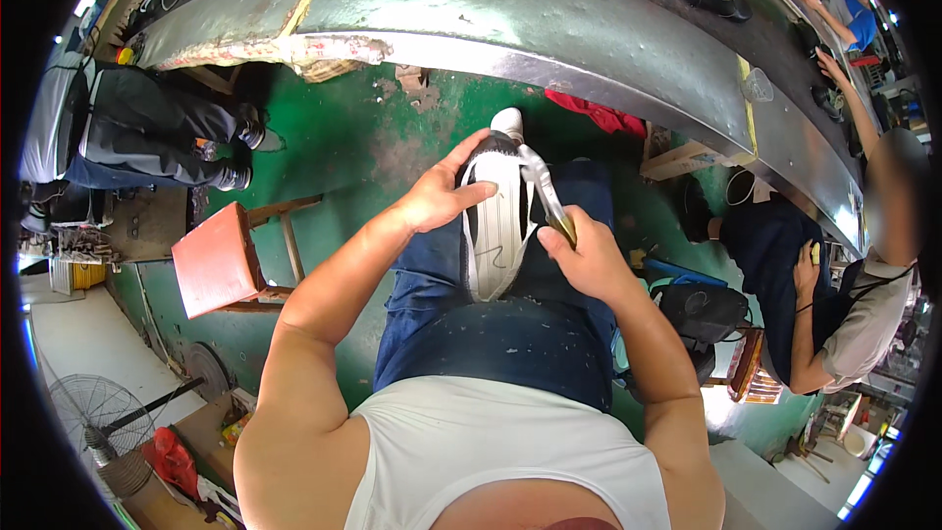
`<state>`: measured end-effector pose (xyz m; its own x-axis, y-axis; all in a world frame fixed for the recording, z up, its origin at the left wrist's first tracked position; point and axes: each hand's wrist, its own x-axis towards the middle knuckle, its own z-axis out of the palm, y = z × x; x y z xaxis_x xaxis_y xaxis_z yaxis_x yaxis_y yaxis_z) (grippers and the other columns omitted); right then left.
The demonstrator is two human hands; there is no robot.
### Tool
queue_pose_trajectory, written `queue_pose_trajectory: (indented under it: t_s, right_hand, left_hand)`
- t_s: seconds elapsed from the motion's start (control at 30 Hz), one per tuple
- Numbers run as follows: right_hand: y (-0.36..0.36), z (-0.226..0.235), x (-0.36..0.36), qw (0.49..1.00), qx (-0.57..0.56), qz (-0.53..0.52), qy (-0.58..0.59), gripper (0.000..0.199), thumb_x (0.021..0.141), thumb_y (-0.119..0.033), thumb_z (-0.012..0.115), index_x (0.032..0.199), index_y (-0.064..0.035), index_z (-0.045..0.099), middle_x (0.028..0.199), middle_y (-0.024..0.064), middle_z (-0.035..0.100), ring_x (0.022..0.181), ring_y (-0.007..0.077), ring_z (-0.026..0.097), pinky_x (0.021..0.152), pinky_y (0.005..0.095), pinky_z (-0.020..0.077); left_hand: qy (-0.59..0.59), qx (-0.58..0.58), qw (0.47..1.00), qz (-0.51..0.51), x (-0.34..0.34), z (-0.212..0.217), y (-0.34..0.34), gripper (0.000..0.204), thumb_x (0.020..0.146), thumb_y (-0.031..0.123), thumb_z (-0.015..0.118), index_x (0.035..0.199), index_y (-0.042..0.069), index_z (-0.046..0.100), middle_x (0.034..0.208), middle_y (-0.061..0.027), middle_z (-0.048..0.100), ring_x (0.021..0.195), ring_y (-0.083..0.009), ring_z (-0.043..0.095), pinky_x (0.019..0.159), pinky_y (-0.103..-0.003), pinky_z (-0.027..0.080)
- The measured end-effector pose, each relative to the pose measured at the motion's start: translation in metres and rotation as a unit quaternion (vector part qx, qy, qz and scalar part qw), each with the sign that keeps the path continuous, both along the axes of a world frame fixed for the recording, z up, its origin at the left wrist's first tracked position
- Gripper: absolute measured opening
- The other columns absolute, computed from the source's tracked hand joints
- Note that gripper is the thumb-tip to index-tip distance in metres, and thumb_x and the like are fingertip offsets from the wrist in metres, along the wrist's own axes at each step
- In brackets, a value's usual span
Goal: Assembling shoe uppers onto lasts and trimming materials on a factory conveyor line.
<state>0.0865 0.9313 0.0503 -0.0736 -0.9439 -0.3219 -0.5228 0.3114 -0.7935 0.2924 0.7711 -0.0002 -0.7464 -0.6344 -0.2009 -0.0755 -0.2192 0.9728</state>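
Left hand (439, 198) clamps the toe end of a shoe (496, 226), thumb across the pale ribbed sole. Right hand (587, 260) is closed round a thin tool with a yellowish handle (562, 226), its tip at the shoe's edge. Shoe rests sole-up on the lap, on dark blue denim; long axis runs away from the body. Beyond: worn green floor (343, 137), red stool (214, 260), curved grey metal conveyor (510, 20).
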Motion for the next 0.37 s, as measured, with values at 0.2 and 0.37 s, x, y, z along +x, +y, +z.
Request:
queue_pose_trajectory:
  t_s: [0.2,0.37]
  right_hand:
    - [-0.006,-0.071,0.031,0.984,-0.093,-0.151,0.033,0.054,0.085,-0.034,0.075,0.116,0.0046,0.054,0.092,0.0193,0.068,0.086,0.0355,0.068,0.08,0.0413,0.0524]
    - [0.007,-0.088,0.041,0.984,-0.064,-0.165,0.007,0.042,0.088,-0.025,0.068,0.115,0.0038,0.055,0.089,0.0199,0.068,0.084,0.0344,0.068,0.078,0.0416,0.0522]
  left_hand:
    - [-0.05,0.074,0.996,-0.007,0.012,-0.021,0.027,0.077,0.081,-0.007,0.045,0.156,-0.004,0.027,0.147,-0.0168,0.049,0.136,-0.0233,0.046,0.114,-0.033,0.035]
    - [-0.161,0.014,0.981,0.102,0.015,-0.048,0.059,0.081,0.078,-0.002,0.052,0.155,-0.004,0.028,0.141,-0.0234,0.054,0.134,-0.0264,0.05,0.112,-0.033,0.037]
